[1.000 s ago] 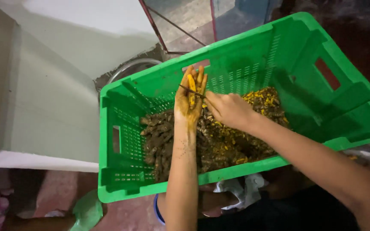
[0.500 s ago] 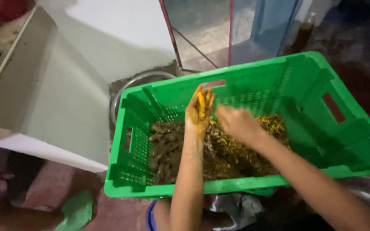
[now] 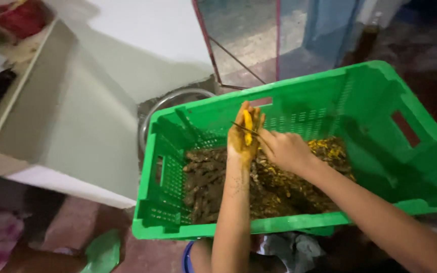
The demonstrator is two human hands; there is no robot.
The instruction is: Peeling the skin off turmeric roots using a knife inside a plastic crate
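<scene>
A green plastic crate (image 3: 365, 96) sits tilted in front of me, holding brown unpeeled roots (image 3: 206, 177) on its left and yellow peelings (image 3: 330, 149) on its right. My left hand (image 3: 241, 141), stained yellow, is raised over the crate and grips a peeled yellow root piece (image 3: 248, 126) upright. My right hand (image 3: 284, 149) is beside it, holding a thin dark blade (image 3: 244, 129) against the root piece.
A round metal bowl (image 3: 163, 108) stands behind the crate's left corner, next to a white counter (image 3: 77, 116). A red metal frame (image 3: 211, 48) and a dark bottle (image 3: 367, 38) stand further back. A green bag (image 3: 99, 253) lies on the floor at the lower left.
The view has shifted, so the crate and hands appear further right and lower. Both hands stay together over the crate, working the blade on the yellow root piece.
</scene>
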